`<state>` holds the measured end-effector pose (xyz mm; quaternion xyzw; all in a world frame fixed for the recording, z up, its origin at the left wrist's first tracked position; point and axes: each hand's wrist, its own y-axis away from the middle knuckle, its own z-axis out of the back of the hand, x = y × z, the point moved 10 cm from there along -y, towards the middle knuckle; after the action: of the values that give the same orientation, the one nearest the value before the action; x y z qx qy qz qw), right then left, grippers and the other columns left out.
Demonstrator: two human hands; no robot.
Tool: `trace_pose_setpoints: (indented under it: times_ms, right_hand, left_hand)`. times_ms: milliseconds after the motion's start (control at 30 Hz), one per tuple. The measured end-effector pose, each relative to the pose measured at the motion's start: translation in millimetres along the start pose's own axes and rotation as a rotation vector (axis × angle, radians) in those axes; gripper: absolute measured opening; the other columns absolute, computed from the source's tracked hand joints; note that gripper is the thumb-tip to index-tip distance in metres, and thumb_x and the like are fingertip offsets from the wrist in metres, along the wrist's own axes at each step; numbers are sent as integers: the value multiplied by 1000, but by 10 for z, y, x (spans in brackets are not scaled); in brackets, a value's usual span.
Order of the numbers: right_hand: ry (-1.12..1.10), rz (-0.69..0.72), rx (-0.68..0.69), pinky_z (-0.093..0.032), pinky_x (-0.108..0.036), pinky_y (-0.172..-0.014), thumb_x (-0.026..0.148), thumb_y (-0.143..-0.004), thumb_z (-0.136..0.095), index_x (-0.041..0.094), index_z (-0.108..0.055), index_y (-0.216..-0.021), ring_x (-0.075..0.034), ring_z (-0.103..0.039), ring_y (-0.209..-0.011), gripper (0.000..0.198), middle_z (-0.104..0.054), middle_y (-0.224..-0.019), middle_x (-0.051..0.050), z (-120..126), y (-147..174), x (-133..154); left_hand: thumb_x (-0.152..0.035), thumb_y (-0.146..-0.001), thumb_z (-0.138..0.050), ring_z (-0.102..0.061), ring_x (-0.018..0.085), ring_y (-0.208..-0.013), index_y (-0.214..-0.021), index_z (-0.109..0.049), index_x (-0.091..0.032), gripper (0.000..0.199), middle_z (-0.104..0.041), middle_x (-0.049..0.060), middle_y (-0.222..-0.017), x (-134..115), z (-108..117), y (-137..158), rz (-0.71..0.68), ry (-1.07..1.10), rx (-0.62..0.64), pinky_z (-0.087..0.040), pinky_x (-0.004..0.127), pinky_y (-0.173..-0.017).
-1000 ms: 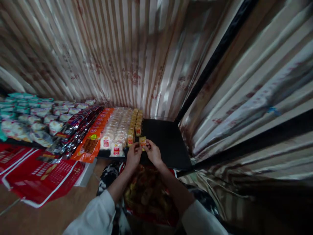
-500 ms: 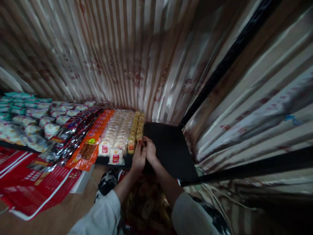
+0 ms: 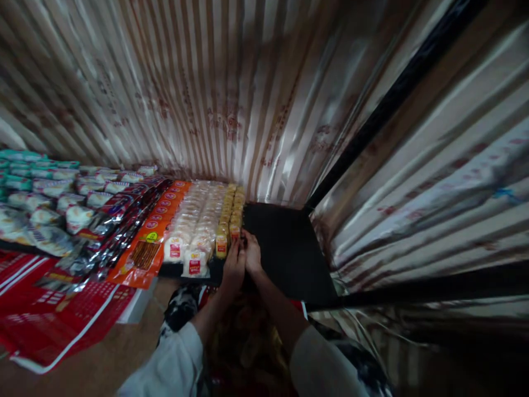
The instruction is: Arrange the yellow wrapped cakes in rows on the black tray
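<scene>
head view: both hands meet at the front of a black shelf (image 3: pixel 285 248). the left hand (image 3: pixel 233 269) and right hand (image 3: pixel 252 255) pinch a small yellow packet (image 3: pixel 235 231) at the near end of a yellow packet row (image 3: pixel 231 212), fingers closed on it. white packets (image 3: pixel 194 220) lie just beside that row.

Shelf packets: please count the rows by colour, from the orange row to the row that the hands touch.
Orange rows: 1
White rows: 2
Yellow rows: 2
Total: 5 rows
</scene>
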<state>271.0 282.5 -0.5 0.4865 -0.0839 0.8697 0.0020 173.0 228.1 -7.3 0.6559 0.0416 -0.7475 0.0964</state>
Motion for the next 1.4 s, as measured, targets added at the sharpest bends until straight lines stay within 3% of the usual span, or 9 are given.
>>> trace_pose_setpoints:
  times_ms: [200, 400, 633, 800, 933, 1167, 1267, 1400]
  right_hand:
    - [3, -10, 15, -50, -32, -81, 17, -77, -50, 22, -61, -115, -18, -59, -84, 40, -61, -98, -6, -34, -21, -19]
    - [41, 0, -66, -50, -31, -81, 19, -79, -50, 16, -59, -116, -17, -59, -82, 39, -58, -109, -11, 112, 142, 75]
    - [-74, 86, -79, -52, -29, -79, 26, -86, -43, 17, -60, -110, -16, -62, -85, 31, -64, -101, -9, 374, 785, 165]
    - [-57, 72, -34, -50, -31, -85, 27, -89, -39, 19, -61, -107, -17, -63, -93, 30, -67, -102, -8, 519, 1359, 26]
    - [105, 55, 79, -48, -32, -87, 25, -90, -39, 18, -63, -103, -19, -63, -95, 29, -69, -102, -8, 514, 1701, -156]
    - [527, -114, 451, -44, -31, -89, 13, -85, -42, 12, -66, -103, -22, -62, -99, 29, -68, -105, -15, 315, 2109, -624]
    - [574, -120, 582, -44, -32, -89, 10, -82, -44, 9, -66, -106, -24, -62, -101, 32, -68, -106, -17, 225, 2249, -708]
    - [518, -84, 627, -44, -32, -91, 11, -79, -49, 9, -67, -104, -24, -62, -101, 31, -68, -106, -17, 188, 2322, -703]
  left_hand:
    - [-20, -87, -40, -32, 18, -137, -130, -49, -13, 45, -39, 10, -145, -49, 15, 2, 3, -43, 23, -18, 35, -118]
    - [-21, -86, -41, -43, 21, -129, -123, -55, -12, 40, -50, 11, -137, -103, 126, 83, -32, -120, -4, -29, 38, -112]
    - [-16, -83, -41, -60, 19, -98, -98, -63, -14, 27, -66, 10, -102, -75, 259, 591, -117, -282, -22, -46, 35, -92]
    - [-10, -82, -38, -58, 16, -97, -92, -62, -17, 27, -65, 7, -99, -75, 209, 1060, -229, -380, 28, -46, 31, -89]
    - [-10, -85, -37, -59, 17, -97, -94, -63, -16, 28, -66, 9, -100, 173, 35, 1309, -147, -544, 167, -46, 31, -90]
    - [-13, -84, -44, -61, 22, -101, -117, -55, -12, 35, -64, 16, -109, 1042, -183, 1829, 146, -1097, 536, -45, 32, -85]
    - [-7, -83, -39, -61, 23, -103, -118, -54, -10, 38, -64, 18, -109, 1163, -188, 1952, 153, -1186, 553, -44, 32, -87]
    - [-15, -80, -49, -59, 22, -107, -122, -50, -12, 42, -63, 15, -113, 1135, -139, 1964, 178, -1061, 502, -43, 29, -89]
